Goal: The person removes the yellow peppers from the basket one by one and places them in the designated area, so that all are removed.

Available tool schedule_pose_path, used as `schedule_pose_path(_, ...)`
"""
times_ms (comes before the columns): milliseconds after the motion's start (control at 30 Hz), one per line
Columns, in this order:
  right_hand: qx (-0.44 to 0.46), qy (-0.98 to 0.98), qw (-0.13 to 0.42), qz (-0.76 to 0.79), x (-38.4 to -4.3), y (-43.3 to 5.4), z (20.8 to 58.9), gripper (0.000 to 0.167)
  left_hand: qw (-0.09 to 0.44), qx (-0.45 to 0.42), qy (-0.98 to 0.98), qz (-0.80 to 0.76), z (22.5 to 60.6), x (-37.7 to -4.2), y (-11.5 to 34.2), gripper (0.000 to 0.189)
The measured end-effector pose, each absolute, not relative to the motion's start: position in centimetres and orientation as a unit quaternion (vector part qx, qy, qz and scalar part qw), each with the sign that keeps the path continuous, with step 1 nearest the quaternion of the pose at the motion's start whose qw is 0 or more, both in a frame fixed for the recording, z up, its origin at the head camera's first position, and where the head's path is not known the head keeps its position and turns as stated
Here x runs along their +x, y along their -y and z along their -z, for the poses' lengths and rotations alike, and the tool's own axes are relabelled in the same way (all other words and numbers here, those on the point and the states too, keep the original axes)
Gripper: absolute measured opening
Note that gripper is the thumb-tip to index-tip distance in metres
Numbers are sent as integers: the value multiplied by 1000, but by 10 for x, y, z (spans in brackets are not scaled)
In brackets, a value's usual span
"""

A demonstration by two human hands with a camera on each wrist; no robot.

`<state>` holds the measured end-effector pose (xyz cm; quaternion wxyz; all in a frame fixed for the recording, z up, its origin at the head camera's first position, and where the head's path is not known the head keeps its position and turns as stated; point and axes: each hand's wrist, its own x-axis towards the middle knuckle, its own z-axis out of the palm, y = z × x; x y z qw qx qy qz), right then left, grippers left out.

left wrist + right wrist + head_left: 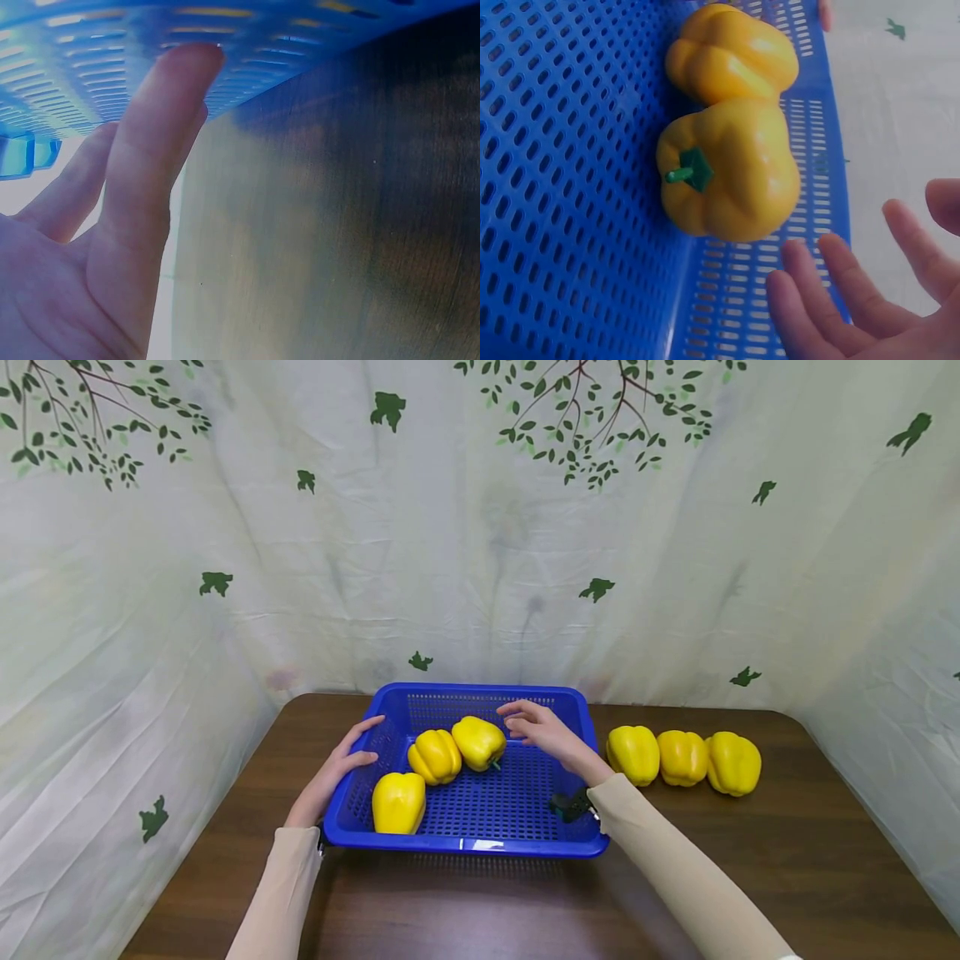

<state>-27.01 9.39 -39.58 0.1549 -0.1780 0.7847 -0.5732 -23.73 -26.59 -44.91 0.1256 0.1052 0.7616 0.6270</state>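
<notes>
Head view: the left hand is laid against the left rim of the blue basket, its thumb and finger extended and parted; nothing is lifted by it. The right hand is held above the basket's far right part, fingers loosely spread and nothing pinched. Beside it, the stemmed pepper is lodged by the far wall, touching the ribbed pepper; the corner pepper is set in the near left corner. Past the basket's right edge, toward the far right corner of the worktop, a left pepper, a middle pepper and a right pepper are lined up. Each pepper would probably be found light, firm and slick-skinned, best grasped around its widest part, with the stem spared.
</notes>
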Motion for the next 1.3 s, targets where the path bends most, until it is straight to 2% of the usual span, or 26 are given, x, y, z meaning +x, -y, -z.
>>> schedule_pose_path(400,-146,-812,200,529,-274,-80,407,36,120,110,-757,-633,451,-238,266,62)
schedule_pose_path(833,-141,-811,235,517,-274,-68,408,44,114,123,-741,-650,449,-243,265,59)
schedule_pose_path(1300,-138,-835,202,493,-276,-54,420,51,116,110,-753,-638,447,-240,264,60)
